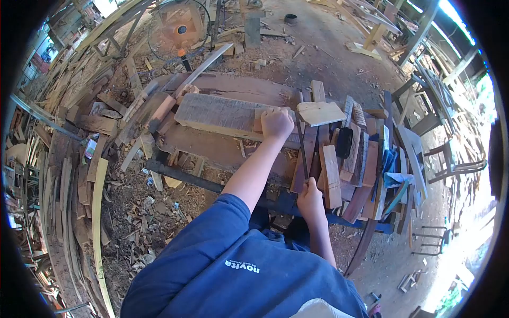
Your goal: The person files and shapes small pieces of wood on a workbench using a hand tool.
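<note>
Left hand [277,124] closed over the end of a small brown wooden block [257,122], which sits on a thick grey weathered timber [214,112]; right hand [310,199] clamped on the near end of a long, thin, dark bar-like tool [303,151], just beside the timber's end. Step in hand looks like bracing the block for tool work; next move calls for a steady hold, left knuckles clear.

thin tool [303,151] — lower end hidden by right hand [309,200]; shirt [212,286] — cut off at bottom edge
</note>
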A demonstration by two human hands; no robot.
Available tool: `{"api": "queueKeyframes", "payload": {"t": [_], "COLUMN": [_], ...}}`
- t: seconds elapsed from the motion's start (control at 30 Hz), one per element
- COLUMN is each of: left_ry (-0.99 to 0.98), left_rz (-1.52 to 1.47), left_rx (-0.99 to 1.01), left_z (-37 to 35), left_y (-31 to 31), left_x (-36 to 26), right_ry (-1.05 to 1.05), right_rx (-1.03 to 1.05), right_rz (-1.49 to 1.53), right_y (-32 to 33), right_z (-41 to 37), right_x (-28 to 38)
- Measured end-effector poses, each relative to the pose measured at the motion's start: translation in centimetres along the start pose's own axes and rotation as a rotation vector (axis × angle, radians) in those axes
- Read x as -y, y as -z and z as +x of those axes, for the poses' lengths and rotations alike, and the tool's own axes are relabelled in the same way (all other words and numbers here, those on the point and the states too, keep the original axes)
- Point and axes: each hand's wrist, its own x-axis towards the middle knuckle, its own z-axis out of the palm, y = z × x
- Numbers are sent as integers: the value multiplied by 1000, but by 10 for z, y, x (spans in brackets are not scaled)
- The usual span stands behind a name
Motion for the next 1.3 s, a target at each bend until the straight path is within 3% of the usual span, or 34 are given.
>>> {"api": "queueKeyframes", "payload": {"t": [0.33,0.47,0.53,0.7,0.83,0.9,0.97,1.1,1.17,1.3], "left_ry": [33,47,37,21,37,61,55,44,46,35], "left_rz": [-48,-25,-39,-9,-42,-50,-27,-2,-1,1], "left_rx": [5,2,-3,9,16,9,13,3,40,-12], "left_z": [2,0,0,2,2,1,1,2,3,3], "left_y": [4,3,2,-2,2,1,1,-4,-2,-5], "left_x": [0,-2,-1,1,1,1,1,1,1,4], "right_ry": [32,41,-44,-17,-64,-61,-115,12,-91,-42], "right_rx": [-14,-36,26,16,28,-115,-48,-8,166,235], "right_rz": [-85,-96,-16,52,9,-70,-55,-45,-156,-186], "right_y": [-11,-16,-14,1,4,8,19,25,20,13], "right_z": [98,85,54,-8,12,22,24,6,-2,1], "right_x": [50,35,25,1,-3,-8,-6,20,46,59]}}
